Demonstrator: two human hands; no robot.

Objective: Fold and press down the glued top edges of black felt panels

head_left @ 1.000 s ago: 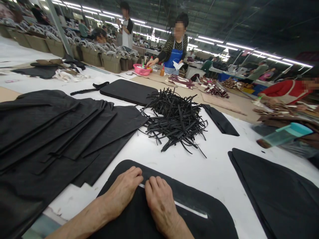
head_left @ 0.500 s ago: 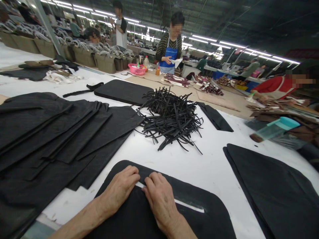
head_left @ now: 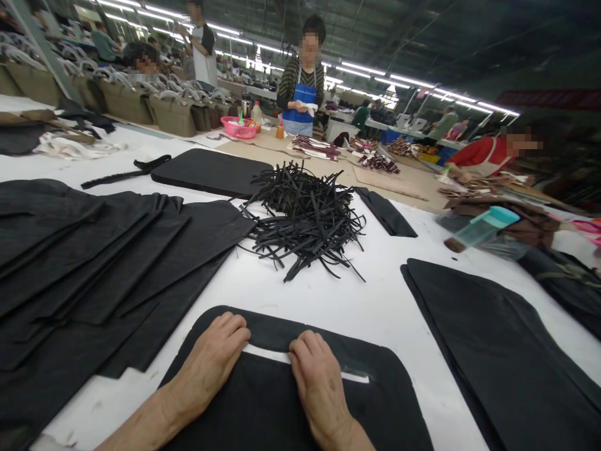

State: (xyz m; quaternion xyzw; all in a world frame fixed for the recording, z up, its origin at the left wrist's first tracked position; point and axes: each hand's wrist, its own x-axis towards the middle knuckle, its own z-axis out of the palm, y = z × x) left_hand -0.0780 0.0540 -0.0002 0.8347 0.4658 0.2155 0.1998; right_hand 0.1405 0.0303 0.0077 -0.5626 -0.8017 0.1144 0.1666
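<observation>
A black panel (head_left: 253,407) with rounded corners lies in front of me on the white table. Along its upper part runs a narrow white strip (head_left: 267,354), showing between my hands and again to the right of them. My left hand (head_left: 211,354) has its fingers curled down on the panel at the strip's left end. Opposite it, my right hand (head_left: 319,376) bends its fingers over the same line, thumb tucked underneath. Both hands look closed on the black material; their fingertips are partly hidden. Just beyond lies a tangled heap of thin black strips (head_left: 310,219).
Overlapping black sheets (head_left: 94,263) spread at left; more black pieces (head_left: 488,338) lie at right. A thick black slab (head_left: 206,172) sits behind the heap. A clear bottle with a turquoise lid (head_left: 483,227) lies at right. Co-workers (head_left: 300,94) stand across the table.
My hands have moved apart, the left going left and the right slightly right, so more white strip shows between them. The whole view has shifted a little.
</observation>
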